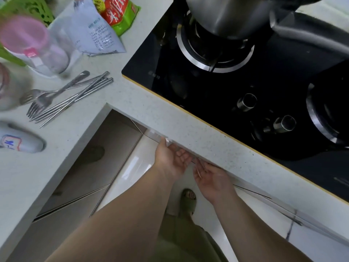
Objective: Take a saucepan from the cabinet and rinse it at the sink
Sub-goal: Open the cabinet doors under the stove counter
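Observation:
I am looking down at the white cabinet doors [132, 167] beneath the speckled counter [188, 133] in front of the hob. My left hand [171, 159] is palm up at the left door's top edge, thumb on the edge and fingers hooked behind it under the counter lip. Just to its right, my right hand [212, 179] is also palm up, its fingers curled onto the top edge of the neighbouring door [264, 210]. The inside of the cabinet is hidden and no saucepan from it shows. No sink is in sight.
A black gas hob [217, 95] with two knobs carries a steel pot [226, 14] with a dark handle on the far burner. Forks and chopsticks [66, 97], a pink-lidded jar [32, 44] and food packets [105, 21] lie on the left counter. My sandalled foot [188, 201] stands below.

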